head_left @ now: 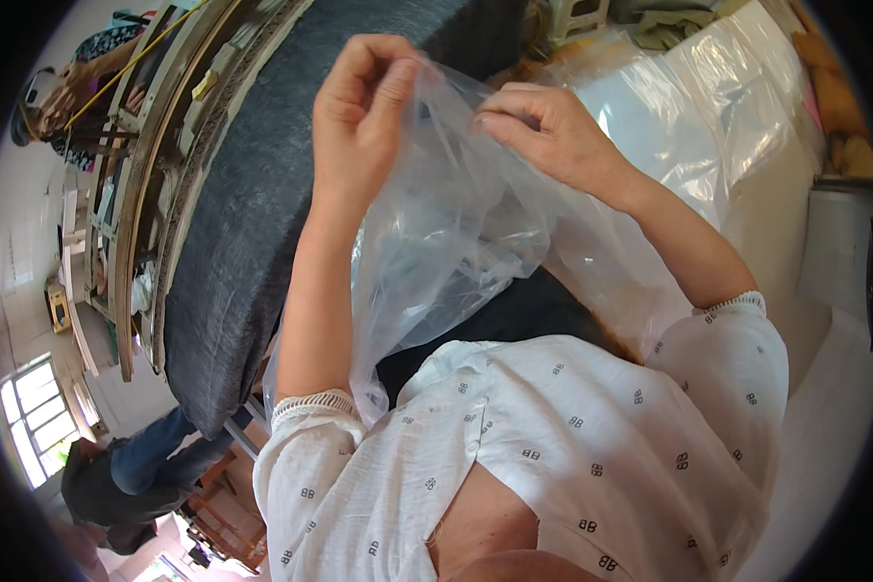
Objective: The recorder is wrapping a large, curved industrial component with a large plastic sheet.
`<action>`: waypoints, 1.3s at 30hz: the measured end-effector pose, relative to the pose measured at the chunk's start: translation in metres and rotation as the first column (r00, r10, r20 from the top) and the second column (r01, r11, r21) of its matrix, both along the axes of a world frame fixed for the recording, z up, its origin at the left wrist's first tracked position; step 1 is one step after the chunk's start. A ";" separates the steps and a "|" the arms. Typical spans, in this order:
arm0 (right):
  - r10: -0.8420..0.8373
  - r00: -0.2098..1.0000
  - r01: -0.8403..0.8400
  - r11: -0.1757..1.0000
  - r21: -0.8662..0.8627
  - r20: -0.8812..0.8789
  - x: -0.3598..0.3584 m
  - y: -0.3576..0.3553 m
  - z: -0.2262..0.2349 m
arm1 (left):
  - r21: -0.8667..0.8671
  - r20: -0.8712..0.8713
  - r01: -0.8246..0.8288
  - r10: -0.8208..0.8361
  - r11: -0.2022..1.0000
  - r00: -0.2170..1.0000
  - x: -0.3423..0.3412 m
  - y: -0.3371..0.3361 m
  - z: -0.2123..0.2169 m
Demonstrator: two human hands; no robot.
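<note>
A large sheet or bag of thin clear plastic film (pixel 446 209) hangs between my raised hands and drapes down over my lap. My left hand (pixel 369 102) is closed, its thumb and fingers pinching the film's upper edge. Across a short gap, my right hand (pixel 543 131) pinches the same film between thumb and fingertips. The stretch between the two hands is pulled up and wrinkled. Whether the film is one layer or a bag cannot be made out.
To my left lies a long dark grey fuzzy pad (pixel 238 204) beside wooden frames (pixel 141 194). More shiny clear plastic (pixel 689 116) is heaped at the far right, near a grey bin (pixel 834 242). Two people (pixel 68 92) (pixel 126 475) are farther off at the left.
</note>
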State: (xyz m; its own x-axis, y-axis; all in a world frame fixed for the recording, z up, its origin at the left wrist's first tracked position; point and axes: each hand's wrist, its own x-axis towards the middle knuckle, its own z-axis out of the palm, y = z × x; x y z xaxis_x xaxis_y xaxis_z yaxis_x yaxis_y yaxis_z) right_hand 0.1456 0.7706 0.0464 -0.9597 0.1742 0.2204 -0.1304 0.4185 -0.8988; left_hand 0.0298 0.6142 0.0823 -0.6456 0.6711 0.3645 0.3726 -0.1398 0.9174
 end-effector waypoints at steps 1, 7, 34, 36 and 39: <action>-0.015 1.000 0.015 1.000 -0.001 0.009 0.005 0.005 -0.008 | 0.070 0.020 -0.025 0.023 0.997 1.000 -0.007 -0.002 -0.003; -0.509 0.849 0.379 0.775 0.506 0.143 0.122 0.049 -0.119 | 0.316 0.112 -0.427 0.413 0.847 0.904 -0.051 -0.039 -0.011; -0.600 -0.010 -0.187 0.787 0.588 0.800 0.491 0.041 -0.239 | 0.211 -0.732 -0.977 0.668 0.034 -0.134 -0.145 -0.515 0.045; -0.399 -0.257 -0.240 0.909 0.342 0.880 0.551 0.046 -0.248 | 0.198 -0.750 -0.979 0.636 -0.043 -0.180 -0.164 -0.581 0.038; -0.490 -0.269 -0.235 0.868 0.437 0.829 0.614 0.041 -0.234 | 0.229 -0.767 -0.958 0.574 -0.171 -0.286 -0.156 -0.637 0.037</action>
